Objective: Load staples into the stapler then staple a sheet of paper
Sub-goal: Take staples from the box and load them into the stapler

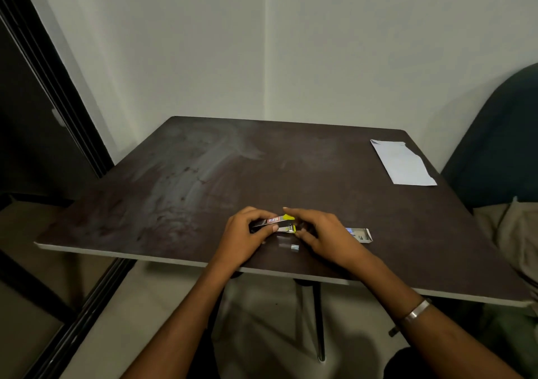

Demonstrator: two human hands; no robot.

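A small black and yellow stapler (278,223) lies near the table's front edge, its top lifted so the metal channel shows. My left hand (247,234) grips its left end. My right hand (323,233) pinches its yellow right end with thumb and fingers. A short strip of staples (294,247) lies on the table just in front of the stapler. An open staple box (361,234) sits to the right, partly hidden by my right hand. A white sheet of paper (403,163) lies at the far right of the table.
The dark brown table (203,180) stands in a corner of white walls. A dark chair (500,145) stands at the right edge. A black door frame (52,87) runs along the left. A metal bangle (414,311) is on my right wrist.
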